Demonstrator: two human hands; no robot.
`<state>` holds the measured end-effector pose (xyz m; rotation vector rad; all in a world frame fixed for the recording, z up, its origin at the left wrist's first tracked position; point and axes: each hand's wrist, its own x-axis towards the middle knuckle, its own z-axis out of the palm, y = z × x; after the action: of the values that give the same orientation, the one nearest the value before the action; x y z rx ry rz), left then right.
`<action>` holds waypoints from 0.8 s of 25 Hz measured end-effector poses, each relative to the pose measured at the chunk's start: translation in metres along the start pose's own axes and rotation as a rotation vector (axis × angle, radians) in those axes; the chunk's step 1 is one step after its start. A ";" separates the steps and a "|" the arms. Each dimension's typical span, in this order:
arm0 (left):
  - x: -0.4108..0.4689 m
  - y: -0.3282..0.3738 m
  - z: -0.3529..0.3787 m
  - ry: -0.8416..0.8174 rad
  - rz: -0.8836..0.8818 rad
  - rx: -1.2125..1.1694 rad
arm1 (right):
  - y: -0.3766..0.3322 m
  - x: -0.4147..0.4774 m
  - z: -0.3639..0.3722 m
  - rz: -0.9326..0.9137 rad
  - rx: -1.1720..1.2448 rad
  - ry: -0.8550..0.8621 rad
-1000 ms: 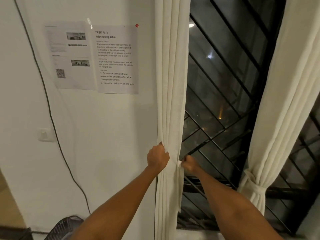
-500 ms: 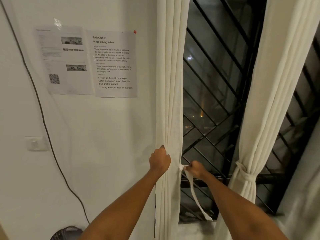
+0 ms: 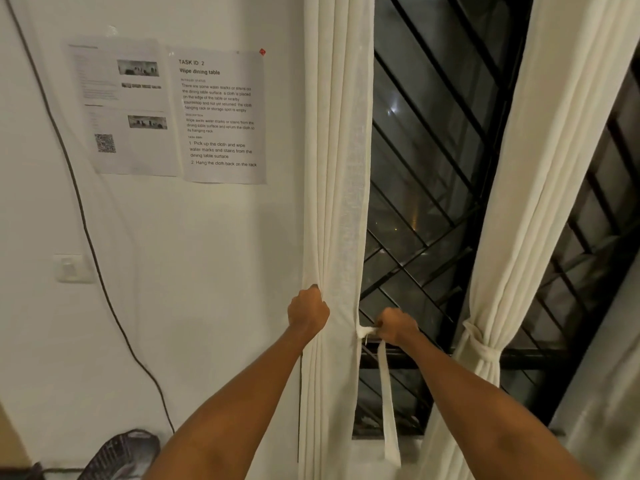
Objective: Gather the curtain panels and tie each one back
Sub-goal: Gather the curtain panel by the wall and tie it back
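The left curtain panel (image 3: 337, 168), cream and pleated, hangs straight at the window's left edge. My left hand (image 3: 308, 311) is closed on its gathered left folds at waist height. My right hand (image 3: 396, 325) pinches a white fabric tie strip (image 3: 388, 403) at the panel's right edge; the strip's free end dangles down to the sill. The right curtain panel (image 3: 554, 168) is gathered and bound by a knotted tie (image 3: 485, 351) low down.
A dark window with a black diagonal grille (image 3: 433, 202) lies between the panels. On the white wall at left are taped paper sheets (image 3: 221, 116), a wall switch (image 3: 69, 268) and a black cable (image 3: 90, 237). A dark mesh object (image 3: 121, 455) sits at the lower left.
My right hand has drawn the tie strip out from the left panel's edge, and its free end now hangs down. The view has shifted slightly. My left hand keeps its hold.
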<state>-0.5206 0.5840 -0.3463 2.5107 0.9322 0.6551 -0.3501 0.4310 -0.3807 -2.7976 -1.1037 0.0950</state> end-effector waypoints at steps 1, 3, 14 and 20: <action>-0.001 0.003 0.000 -0.002 -0.003 0.005 | -0.002 -0.002 -0.006 0.003 -0.051 0.059; -0.001 0.005 0.002 -0.004 -0.011 -0.003 | -0.003 0.003 -0.009 -0.012 -0.015 0.107; -0.001 -0.006 -0.005 -0.008 -0.011 0.013 | 0.010 0.023 0.019 -0.081 0.461 -0.283; -0.001 -0.007 -0.007 -0.041 0.025 -0.013 | 0.010 0.027 0.020 -0.057 0.343 -0.283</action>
<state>-0.5286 0.5899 -0.3444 2.5186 0.8805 0.6130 -0.3257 0.4446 -0.4022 -2.4932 -1.0984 0.6284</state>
